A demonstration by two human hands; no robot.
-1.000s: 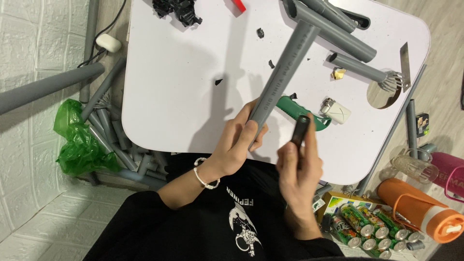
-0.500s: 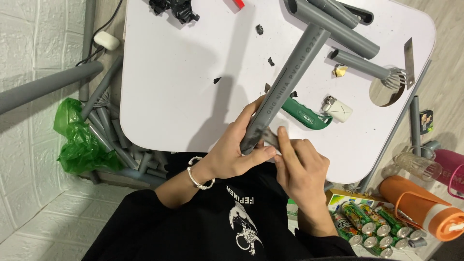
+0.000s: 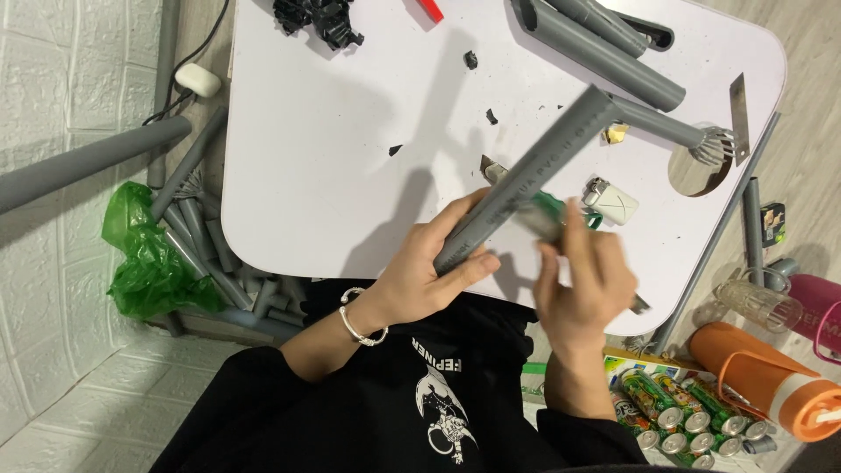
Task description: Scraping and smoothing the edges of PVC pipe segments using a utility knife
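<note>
Grey plastic pipe (image 3: 526, 188), long and round with dark lettering along its side, runs slantwise from the person's lap edge up across the white table (image 3: 333, 158); its near end sits in the left hand (image 3: 429, 271), whose fingers wrap round it and clamp it, thumb along the top. A silver beaded bracelet (image 3: 357, 324) circles that wrist. Just beside it, the right hand (image 3: 583, 280) is blurred; its fingers are curled together near the pipe, at a green-handled tool (image 3: 561, 210) that lies just under the pipe, but I cannot tell whether they grip anything. Below both hands is the black printed shirt (image 3: 420, 394) of the person.

A small white lighter-like box (image 3: 613, 201) lies on the table just right of the green handle. The pipe's far end joins a thinner grey tube (image 3: 657, 123) at an angle, which ends by a round shiny metal disc (image 3: 696, 166). Small black scraps (image 3: 491, 116) dot the tabletop. Farther off, more grey pipes (image 3: 604, 48) lie at the table's far edge, with a heap of black plastic bits (image 3: 315, 17) to the left.

On the floor, a green plastic bag (image 3: 144, 254) sits among short grey pipe offcuts (image 3: 201, 236) on the left; on the right stand green drink cans (image 3: 674, 407) and an orange jug (image 3: 762, 377).
</note>
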